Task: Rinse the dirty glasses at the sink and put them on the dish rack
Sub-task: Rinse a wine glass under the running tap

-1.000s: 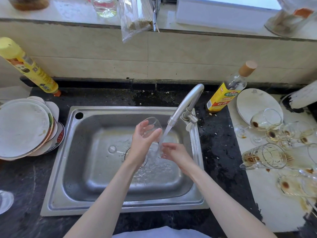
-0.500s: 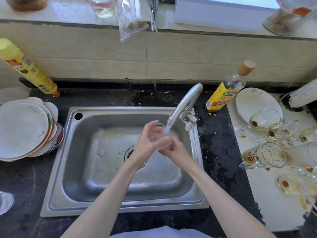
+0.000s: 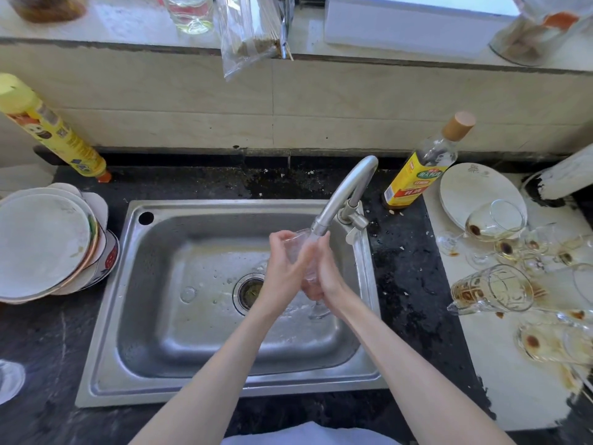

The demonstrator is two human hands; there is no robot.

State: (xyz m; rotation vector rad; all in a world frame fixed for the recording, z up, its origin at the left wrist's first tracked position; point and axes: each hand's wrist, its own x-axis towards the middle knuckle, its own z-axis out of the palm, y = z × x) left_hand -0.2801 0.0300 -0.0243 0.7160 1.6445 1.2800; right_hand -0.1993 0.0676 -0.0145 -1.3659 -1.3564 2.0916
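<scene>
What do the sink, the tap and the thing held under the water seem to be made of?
The sink looks like brushed stainless steel: grey, dull sheen, pressed rim. The tap seems to be metal too, satin silver with a bright highlight along its curve. The glass, held by the left hand and right hand, appears to be clear glass, though clear plastic cannot be ruled out.

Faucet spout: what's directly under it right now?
A clear glass held by the left hand and right hand over the sink. The hands cover its lower part.
</scene>
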